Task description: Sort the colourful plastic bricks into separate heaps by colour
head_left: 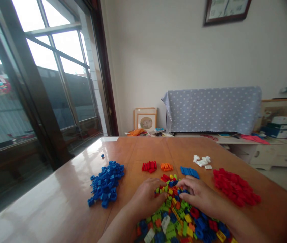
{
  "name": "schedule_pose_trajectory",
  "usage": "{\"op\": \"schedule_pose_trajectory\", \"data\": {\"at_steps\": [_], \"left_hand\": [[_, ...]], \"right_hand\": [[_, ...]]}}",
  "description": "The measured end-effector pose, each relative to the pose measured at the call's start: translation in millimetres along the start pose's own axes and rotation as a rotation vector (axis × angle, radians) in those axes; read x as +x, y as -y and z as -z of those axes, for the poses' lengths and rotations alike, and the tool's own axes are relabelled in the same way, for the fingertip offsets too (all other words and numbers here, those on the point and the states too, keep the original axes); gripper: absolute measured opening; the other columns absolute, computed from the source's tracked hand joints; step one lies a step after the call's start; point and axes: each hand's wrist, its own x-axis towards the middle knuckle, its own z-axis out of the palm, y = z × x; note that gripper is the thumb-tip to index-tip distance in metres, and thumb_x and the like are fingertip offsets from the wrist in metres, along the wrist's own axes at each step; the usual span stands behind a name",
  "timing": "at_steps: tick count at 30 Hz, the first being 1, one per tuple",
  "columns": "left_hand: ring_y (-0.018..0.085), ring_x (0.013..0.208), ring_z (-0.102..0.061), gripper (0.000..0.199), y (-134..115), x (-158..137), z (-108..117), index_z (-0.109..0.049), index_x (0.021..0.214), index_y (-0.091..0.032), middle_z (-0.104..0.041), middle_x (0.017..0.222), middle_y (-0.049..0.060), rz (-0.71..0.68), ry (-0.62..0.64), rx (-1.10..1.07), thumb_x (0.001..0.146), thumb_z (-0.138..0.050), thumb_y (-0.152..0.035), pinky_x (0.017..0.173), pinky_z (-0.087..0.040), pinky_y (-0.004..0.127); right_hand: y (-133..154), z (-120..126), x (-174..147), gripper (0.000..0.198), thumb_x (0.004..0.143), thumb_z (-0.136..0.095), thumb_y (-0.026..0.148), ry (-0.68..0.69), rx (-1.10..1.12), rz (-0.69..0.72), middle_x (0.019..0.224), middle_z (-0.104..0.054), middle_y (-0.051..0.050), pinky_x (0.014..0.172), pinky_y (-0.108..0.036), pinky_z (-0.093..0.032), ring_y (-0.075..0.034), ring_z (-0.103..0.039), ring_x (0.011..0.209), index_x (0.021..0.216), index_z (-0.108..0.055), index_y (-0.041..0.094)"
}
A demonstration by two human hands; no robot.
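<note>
- Six sorted groups lie on the wooden table (143,148), beyond one unsorted heap, so by the look of it the sorting is well under way but far from finished.
- The mixed heap of bricks (177,216) is the largest mass, at the near edge of the table; green, yellow, blue, red, orange and white pieces are jumbled together in it, and it looks like the bulk of what remains.
- The blue pile (106,184) lies toward the left edge, loosely spread, with one stray blue piece (102,156) apart behind it.
- The red pile (235,187) sits toward the right edge, about as large.
- Four small groups stand in a row across the middle: a flat blue group (189,172), white pieces (202,161), a small red group (149,166) and a small orange group (166,166).
- The left hand (145,197) rests on the far part of the heap, fingers curled down into the bricks; whether it pinches one cannot be told.
- The right hand (199,195) lies beside it on the heap, fingertips bent toward the bricks, its grasp likewise unclear.
</note>
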Motion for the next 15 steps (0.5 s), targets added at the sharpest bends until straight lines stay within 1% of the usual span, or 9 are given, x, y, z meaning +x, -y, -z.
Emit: {"op": "schedule_pose_trajectory", "data": {"at_steps": [2,4,7,9,12,15], "left_hand": [[0.024,0.1,-0.064,0.029,-4,-1,0,-0.072,0.115,-0.024,-0.072,0.105,0.007,-0.007,-0.012,-0.039,0.088,-0.063,-0.028,0.089,-0.047,0.031],[0.025,0.101,-0.064,0.03,-8,-1,0,-0.073,0.115,-0.025,-0.073,0.105,0.008,-0.014,-0.025,-0.081,0.088,-0.063,-0.028,0.089,-0.047,0.032],[0.026,0.105,-0.064,0.031,-15,-2,-1,-0.073,0.115,-0.025,-0.073,0.11,0.007,-0.02,-0.03,-0.151,0.086,-0.065,-0.026,0.092,-0.047,0.033],[0.024,0.102,-0.066,0.029,-18,-2,-4,-0.072,0.111,-0.024,-0.074,0.108,0.006,0.003,-0.024,-0.208,0.083,-0.068,-0.024,0.089,-0.049,0.031],[0.02,0.089,-0.068,0.027,-19,-2,-8,-0.069,0.11,-0.02,-0.075,0.099,0.005,0.034,-0.002,-0.317,0.084,-0.066,-0.021,0.079,-0.05,0.027],[0.019,0.088,-0.069,0.028,-19,-2,-10,-0.068,0.113,-0.02,-0.075,0.099,0.004,0.034,-0.006,-0.364,0.086,-0.063,-0.019,0.078,-0.05,0.026]], "right_hand": [[4,-2,1,0.019,0.087,-0.065,0.035,-0.032,0.102,-0.026,0.092,-0.063,-0.002,0.071,-0.028,-0.042,-0.018,-0.056,0.081,0.1,-0.069,0.022],[9,-5,1,0.02,0.09,-0.063,0.04,-0.035,0.245,-0.039,0.086,-0.061,-0.001,0.068,-0.027,-0.042,-0.017,-0.055,0.077,0.094,-0.068,0.021],[18,-12,2,0.026,0.092,-0.06,0.046,0.025,0.467,-0.047,0.079,-0.058,0.001,0.063,-0.026,-0.042,-0.015,-0.053,0.07,0.093,-0.065,0.021],[23,-19,3,0.027,0.091,-0.06,0.048,0.084,0.561,-0.054,0.078,-0.058,0.002,0.062,-0.025,-0.043,-0.014,-0.052,0.067,0.094,-0.062,0.021],[27,-30,5,0.026,0.09,-0.061,0.048,0.115,0.643,-0.06,0.082,-0.061,0.002,0.065,-0.027,-0.048,-0.015,-0.057,0.072,0.094,-0.058,0.023],[27,-36,6,0.025,0.09,-0.063,0.046,0.079,0.716,-0.063,0.089,-0.062,0.001,0.069,-0.029,-0.051,-0.017,-0.062,0.08,0.099,-0.054,0.024]]}}
